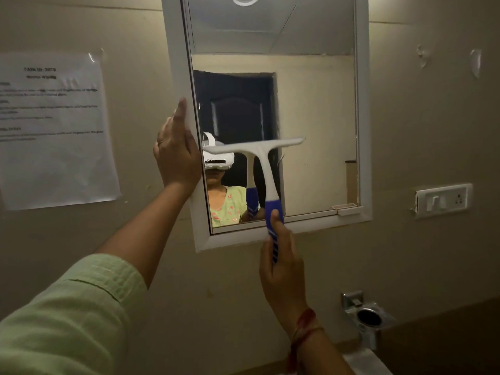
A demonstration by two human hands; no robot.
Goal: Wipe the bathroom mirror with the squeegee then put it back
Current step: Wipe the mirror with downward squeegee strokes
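The right hand [281,266] clamps the squeegee [266,174] handle, blade lying crosswise above it on the mirror [319,104].

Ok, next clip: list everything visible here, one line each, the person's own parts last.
mirror: one, white frame, on the wall, centre
squeegee: one, white with blue grip, blade across the lower glass
paper sheet: one, white with blurred print, taped to the wall, left
switch plate: one, white, wall right of the mirror
metal holder: one, chrome, wall at lower right
left hand: one, flat against the mirror's left frame edge; pale green sleeve on that arm
right hand: one, gripping the squeegee handle; red thread on the wrist
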